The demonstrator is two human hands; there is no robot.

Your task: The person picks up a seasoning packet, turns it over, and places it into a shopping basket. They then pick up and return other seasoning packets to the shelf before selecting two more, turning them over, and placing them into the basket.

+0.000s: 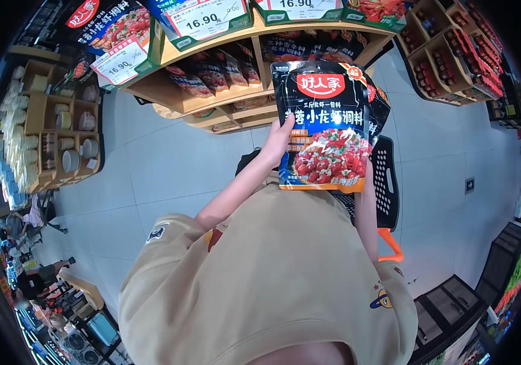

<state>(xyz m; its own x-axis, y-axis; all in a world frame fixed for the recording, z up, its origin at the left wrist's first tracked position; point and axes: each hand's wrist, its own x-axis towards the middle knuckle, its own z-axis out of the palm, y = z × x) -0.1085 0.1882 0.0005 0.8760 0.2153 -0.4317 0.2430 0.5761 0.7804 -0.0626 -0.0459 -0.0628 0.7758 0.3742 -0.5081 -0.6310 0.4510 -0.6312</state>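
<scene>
My left hand [279, 141] grips the left edge of a black and blue seasoning packet [324, 131], held upright in front of my chest. Its front carries a red logo and a picture of crayfish. Behind its right side, a second dark packet [380, 111] sticks out at a tilt. My right forearm [366, 219] rises along the right side and disappears behind the packets, so the right hand and its fingers are hidden.
Ahead, a wooden shelf [212, 53] holds similar packets under price cards. A black perforated basket [386, 176] with an orange handle [389, 243] is at the right. Shelves with dishes [69, 143] stand left; another stocked rack [449, 58] is right. People appear far left.
</scene>
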